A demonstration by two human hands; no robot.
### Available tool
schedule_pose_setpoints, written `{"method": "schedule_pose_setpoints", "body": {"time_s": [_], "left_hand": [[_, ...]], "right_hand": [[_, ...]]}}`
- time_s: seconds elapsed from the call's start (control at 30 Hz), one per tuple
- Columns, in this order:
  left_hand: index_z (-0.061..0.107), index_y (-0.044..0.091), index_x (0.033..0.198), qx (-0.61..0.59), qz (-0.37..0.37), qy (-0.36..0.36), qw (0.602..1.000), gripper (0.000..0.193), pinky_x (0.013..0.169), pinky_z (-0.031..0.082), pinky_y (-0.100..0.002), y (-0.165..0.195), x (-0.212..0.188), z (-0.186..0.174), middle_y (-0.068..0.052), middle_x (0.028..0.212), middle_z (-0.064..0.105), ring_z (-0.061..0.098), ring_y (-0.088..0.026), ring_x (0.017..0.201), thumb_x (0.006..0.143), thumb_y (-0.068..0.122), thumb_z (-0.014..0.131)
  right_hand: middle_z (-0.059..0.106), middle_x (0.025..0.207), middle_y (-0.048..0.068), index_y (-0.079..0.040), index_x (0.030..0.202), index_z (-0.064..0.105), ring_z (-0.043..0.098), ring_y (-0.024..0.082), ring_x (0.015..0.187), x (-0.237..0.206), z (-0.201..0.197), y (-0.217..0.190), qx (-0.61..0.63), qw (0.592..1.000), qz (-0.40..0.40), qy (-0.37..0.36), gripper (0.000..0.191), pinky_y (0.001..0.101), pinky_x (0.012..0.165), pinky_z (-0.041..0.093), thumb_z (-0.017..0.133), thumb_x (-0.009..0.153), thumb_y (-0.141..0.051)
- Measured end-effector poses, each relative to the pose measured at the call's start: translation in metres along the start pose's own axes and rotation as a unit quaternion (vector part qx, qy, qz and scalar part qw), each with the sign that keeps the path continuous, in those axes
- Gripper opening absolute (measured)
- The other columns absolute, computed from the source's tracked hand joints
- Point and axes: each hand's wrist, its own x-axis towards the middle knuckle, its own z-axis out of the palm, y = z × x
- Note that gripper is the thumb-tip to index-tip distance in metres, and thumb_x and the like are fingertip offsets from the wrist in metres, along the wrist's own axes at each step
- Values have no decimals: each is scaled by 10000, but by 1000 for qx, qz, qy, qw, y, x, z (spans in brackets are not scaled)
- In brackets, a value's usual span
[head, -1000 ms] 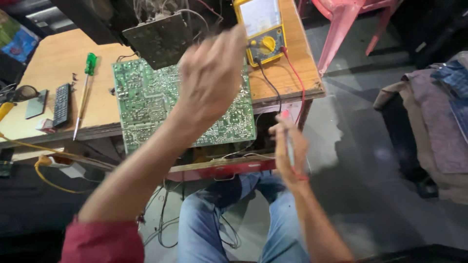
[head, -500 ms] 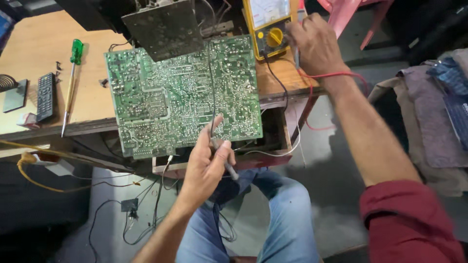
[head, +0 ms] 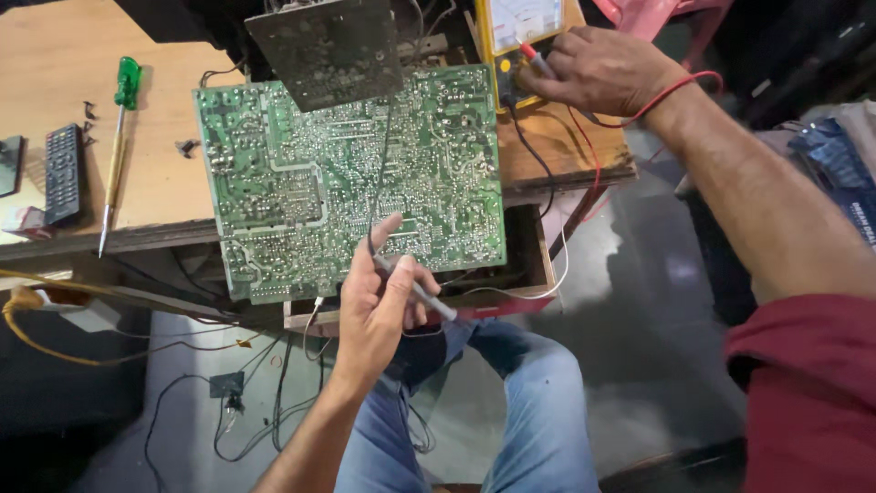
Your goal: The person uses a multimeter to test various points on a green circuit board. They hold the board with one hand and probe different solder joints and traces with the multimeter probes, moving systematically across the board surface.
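A large green circuit board (head: 301,173) lies solder side up, overhanging the near edge of a wooden table (head: 155,196). My left hand (head: 379,306) is at the board's near edge, shut on a slim dark test probe (head: 422,294) whose tip touches the board. My right hand (head: 598,68) rests on a yellow multimeter (head: 520,23) at the back right. It holds a red-tipped probe (head: 538,60), and a red lead (head: 671,91) loops over the wrist.
A dark smaller board (head: 328,46) stands behind the green one. A green-handled screwdriver (head: 119,137), a black remote (head: 62,172) and small screws lie at the left. Wires hang below the table. My knees in blue jeans (head: 529,402) are underneath.
My left hand has dropped from above the board to its near edge and holds the probe there. My right hand has risen from the table's front edge to the multimeter.
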Motion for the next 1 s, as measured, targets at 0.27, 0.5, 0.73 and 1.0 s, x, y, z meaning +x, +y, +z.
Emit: {"method": "schedule_pose_setpoints", "body": {"time_s": [0.27, 0.5, 0.73, 1.0], "left_hand": [[455, -1, 1462, -70, 67, -26, 995, 442, 767, 565, -253, -5, 23, -2, -98, 1112, 683, 660, -99, 849, 1039, 24, 582], [609, -7, 1291, -58, 86, -27, 994, 238, 853, 577, -261, -23, 32, -2, -90, 1148, 710, 686, -106, 924, 1057, 24, 579], [638, -13, 1236, -61, 89, -10, 994, 192, 847, 575, -264, -29, 39, -2, -90, 1137, 717, 685, -103, 920, 1058, 27, 577], [638, -22, 1209, -67, 102, -7, 992, 166, 863, 579, -270, -37, 42, -1, -95, 1135, 714, 688, -112, 927, 1063, 28, 579]], "right_hand": [[653, 914, 15, -162, 1266, 607, 665, 186, 895, 18, -3, 26, -43, 993, -97, -60, 350, 312, 783, 560, 557, 926, -226], [687, 915, 11, -156, 1196, 608, 690, 206, 930, 29, -2, 38, -48, 983, -159, -84, 287, 319, 771, 577, 564, 920, -223], [688, 930, 37, -145, 1064, 597, 718, 209, 941, 45, -6, 44, -48, 972, -196, -117, 201, 332, 764, 590, 563, 893, -247], [663, 850, 26, -139, 985, 594, 699, 214, 894, 34, 3, 34, 7, 985, -131, -112, 151, 356, 700, 578, 597, 855, -217]]}}
